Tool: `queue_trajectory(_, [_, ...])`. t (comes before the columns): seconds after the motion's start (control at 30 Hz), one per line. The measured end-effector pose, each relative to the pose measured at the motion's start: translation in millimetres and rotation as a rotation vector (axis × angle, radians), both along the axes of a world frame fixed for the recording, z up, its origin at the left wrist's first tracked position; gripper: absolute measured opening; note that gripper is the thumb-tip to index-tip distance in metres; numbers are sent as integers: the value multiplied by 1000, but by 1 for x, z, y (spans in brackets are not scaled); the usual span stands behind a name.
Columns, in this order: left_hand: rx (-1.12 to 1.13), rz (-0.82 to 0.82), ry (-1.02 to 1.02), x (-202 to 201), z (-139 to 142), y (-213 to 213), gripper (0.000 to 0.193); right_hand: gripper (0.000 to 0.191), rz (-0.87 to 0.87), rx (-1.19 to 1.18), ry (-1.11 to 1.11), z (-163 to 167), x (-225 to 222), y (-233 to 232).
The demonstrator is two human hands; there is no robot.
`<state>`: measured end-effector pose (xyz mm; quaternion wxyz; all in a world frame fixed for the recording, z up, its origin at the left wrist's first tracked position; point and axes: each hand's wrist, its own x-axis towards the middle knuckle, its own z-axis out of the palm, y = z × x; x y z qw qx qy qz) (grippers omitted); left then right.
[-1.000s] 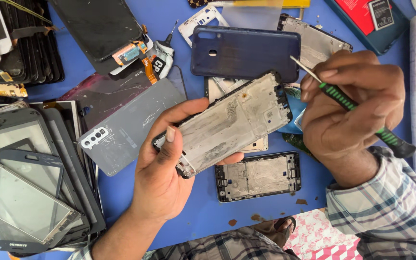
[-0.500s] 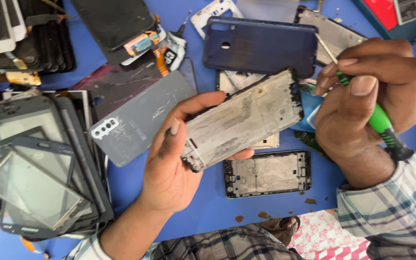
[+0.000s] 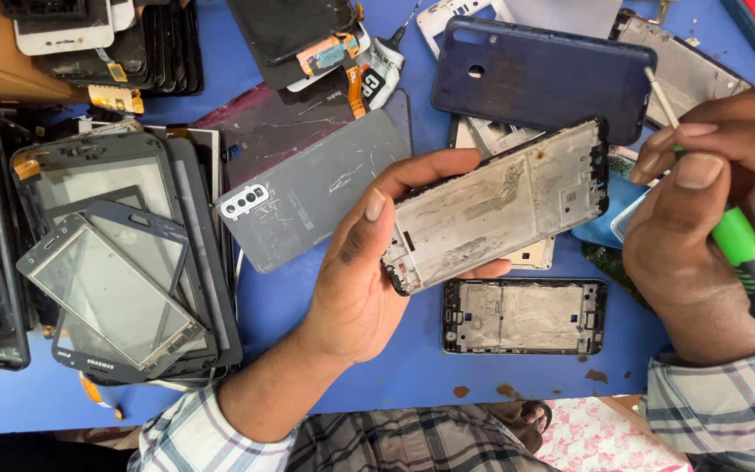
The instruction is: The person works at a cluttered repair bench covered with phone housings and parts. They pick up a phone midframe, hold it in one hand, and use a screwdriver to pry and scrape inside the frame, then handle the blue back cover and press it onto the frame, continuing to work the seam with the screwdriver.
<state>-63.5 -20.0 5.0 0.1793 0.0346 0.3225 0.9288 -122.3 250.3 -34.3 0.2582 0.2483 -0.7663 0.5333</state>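
Note:
My left hand (image 3: pixel 369 262) grips a bare metal phone frame (image 3: pixel 500 203) by its lower left end, holding it tilted above the blue table. At the right, my right hand (image 3: pixel 709 236) is closed around a green-and-black screwdriver (image 3: pixel 740 253), whose thin shaft (image 3: pixel 662 94) points up and to the left, just off the frame's right end. A second empty phone frame (image 3: pixel 524 316) lies flat on the table below the held one. A dark blue back cover (image 3: pixel 539 74) rests behind it.
A grey back cover (image 3: pixel 312 188) lies left of my left hand. Stacked touch glasses and screens (image 3: pixel 111 262) fill the left side, with more phones at the top left (image 3: pixel 107 35). The blue table (image 3: pixel 412 367) ends near my lap.
The view has shifted closer. My right hand with the screwdriver has moved right and slightly down. The held frame stays in my left hand at about the same tilt.

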Motion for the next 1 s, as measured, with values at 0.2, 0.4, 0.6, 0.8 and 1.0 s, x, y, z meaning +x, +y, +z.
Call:
queue_trajectory(0.2, [-25, -5, 1, 0, 0, 1, 76, 46, 172, 102, 336, 22, -25, -19])
queue_trajectory(0.4, [-52, 4, -14, 0, 0, 1, 76, 51, 177, 197, 218, 29, -10, -13])
queue_trajectory(0.6, [-65, 11, -17, 1, 0, 0, 76, 36, 523, 129, 290, 37, -9, -28])
queue_trajectory(0.8, [-42, 32, 22, 3, 0, -2, 70, 30, 580, 145, 150, 50, 0, -51])
queue_trajectory(1.0, [-119, 38, 42, 1, 2, -2, 68, 24, 536, 157, 165, 47, -1, -53])
